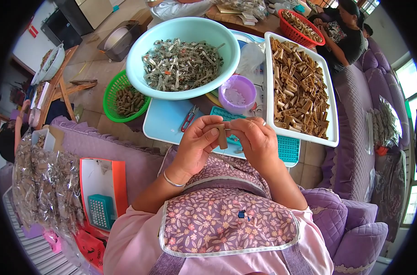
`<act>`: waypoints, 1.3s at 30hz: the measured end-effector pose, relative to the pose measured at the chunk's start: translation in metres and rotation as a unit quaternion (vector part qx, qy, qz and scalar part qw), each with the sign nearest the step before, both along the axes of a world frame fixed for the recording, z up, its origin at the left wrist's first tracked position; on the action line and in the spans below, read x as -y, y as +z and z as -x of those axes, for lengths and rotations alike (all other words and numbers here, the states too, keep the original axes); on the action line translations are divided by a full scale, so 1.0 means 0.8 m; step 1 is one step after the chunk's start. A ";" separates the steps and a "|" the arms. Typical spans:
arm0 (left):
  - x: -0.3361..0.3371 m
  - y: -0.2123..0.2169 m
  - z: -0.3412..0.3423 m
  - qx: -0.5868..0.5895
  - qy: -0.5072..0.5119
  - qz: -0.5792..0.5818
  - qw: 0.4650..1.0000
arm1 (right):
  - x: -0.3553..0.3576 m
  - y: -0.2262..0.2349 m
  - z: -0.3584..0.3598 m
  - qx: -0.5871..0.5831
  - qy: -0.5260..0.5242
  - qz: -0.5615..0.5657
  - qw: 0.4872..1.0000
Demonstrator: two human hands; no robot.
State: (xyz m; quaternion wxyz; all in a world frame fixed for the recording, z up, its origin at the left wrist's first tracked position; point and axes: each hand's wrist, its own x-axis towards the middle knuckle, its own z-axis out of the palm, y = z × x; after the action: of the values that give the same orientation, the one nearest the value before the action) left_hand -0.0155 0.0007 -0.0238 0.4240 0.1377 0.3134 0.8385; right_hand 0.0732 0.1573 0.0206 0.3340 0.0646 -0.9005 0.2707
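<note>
Both hands, left hand (195, 143) and right hand (256, 140), pinch one brown stick (222, 136) above the blue table (165, 121); one aqua bowl (139, 48) holds silvery wrappers (181, 64), one white tray (332, 133) brown sticks.

Low light-blue table (165, 120). On it: big pale-green bowl (183, 57) w/ silvery bits; purple cup (237, 94) just right of bowl; white tray (301, 87) w/ brown pieces further right; red clippers (188, 119) below bowl; teal grid mat (288, 147) near tray.

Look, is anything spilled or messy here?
Nothing spilled. Both hands, left hand and right hand, hold a small brown piece. The white tray and pale bowl keep their contents inside.
</note>
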 end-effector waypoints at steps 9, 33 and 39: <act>0.001 -0.005 0.000 -0.058 0.001 0.014 0.998 | 0.004 -0.001 0.000 0.016 -0.016 -0.051 0.998; 0.004 -0.011 0.000 -0.116 -0.012 0.092 0.989 | 0.005 -0.015 -0.003 0.098 0.016 0.011 0.995; 0.009 -0.006 -0.001 -0.052 0.007 0.087 0.995 | 0.006 -0.020 0.008 0.080 0.048 0.125 0.988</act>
State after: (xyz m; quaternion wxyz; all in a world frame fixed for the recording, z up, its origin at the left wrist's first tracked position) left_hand -0.0150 -0.0065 -0.0284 0.4113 0.1421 0.4076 0.8028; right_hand 0.0665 0.1523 0.0042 0.2530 0.0436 -0.8791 0.4017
